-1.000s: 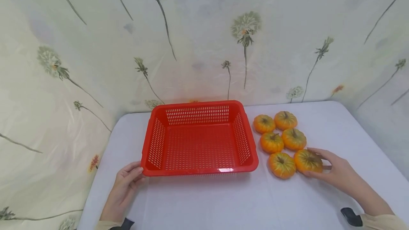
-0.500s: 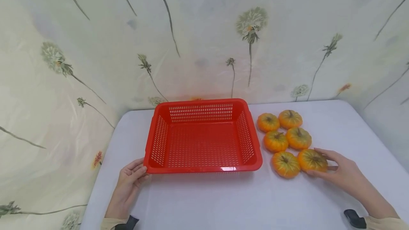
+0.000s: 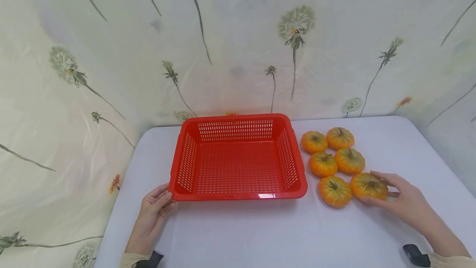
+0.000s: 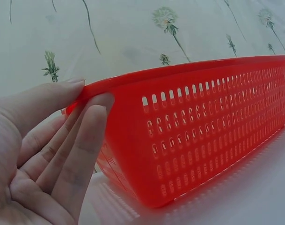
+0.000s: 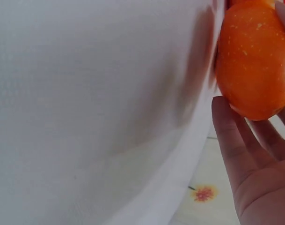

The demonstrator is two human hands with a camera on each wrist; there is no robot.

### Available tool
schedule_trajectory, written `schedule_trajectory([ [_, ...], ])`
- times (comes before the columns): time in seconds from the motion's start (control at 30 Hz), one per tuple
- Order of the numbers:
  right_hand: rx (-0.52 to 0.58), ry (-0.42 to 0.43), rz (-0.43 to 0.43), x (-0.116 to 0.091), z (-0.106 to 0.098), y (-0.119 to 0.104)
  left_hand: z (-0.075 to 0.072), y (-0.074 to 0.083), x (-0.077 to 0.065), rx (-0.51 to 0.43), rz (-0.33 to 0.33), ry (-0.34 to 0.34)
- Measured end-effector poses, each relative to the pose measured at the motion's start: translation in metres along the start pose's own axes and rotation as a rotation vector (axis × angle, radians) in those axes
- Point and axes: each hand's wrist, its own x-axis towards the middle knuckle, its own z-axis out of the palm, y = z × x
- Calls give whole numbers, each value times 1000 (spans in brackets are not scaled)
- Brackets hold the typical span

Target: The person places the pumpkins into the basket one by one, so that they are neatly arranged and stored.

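Note:
A red perforated plastic basket (image 3: 238, 168) holds nothing and sits on the white table. My left hand (image 3: 152, 214) pinches its near left corner, thumb on top of the rim (image 4: 128, 79) and fingers beneath it. To the basket's right is a group of several small orange pumpkins with greenish tops. My right hand (image 3: 405, 202) grips the nearest right pumpkin (image 3: 368, 186) from its right side, thumb in front and fingers behind. In the right wrist view that pumpkin (image 5: 257, 61) shows its smooth orange side against the fingers. Another pumpkin (image 3: 334, 191) lies just left of it.
Farther back stand the other pumpkins, among them one by the basket's right wall (image 3: 314, 142) and one behind it at right (image 3: 340, 138). The white-covered table (image 3: 260, 235) meets a curtain (image 3: 238, 53) printed with dandelions along its back and sides.
The head view has shifted slightly, so everything appears a little farther right. Both hands keep the same places on the basket corner and the pumpkin.

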Motion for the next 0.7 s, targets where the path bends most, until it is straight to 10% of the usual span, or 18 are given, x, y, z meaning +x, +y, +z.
schedule_trajectory([
  [0.7, 58, 98, -99, 10, -27, -39, 2, 2, -3, 43, -23, 59],
])
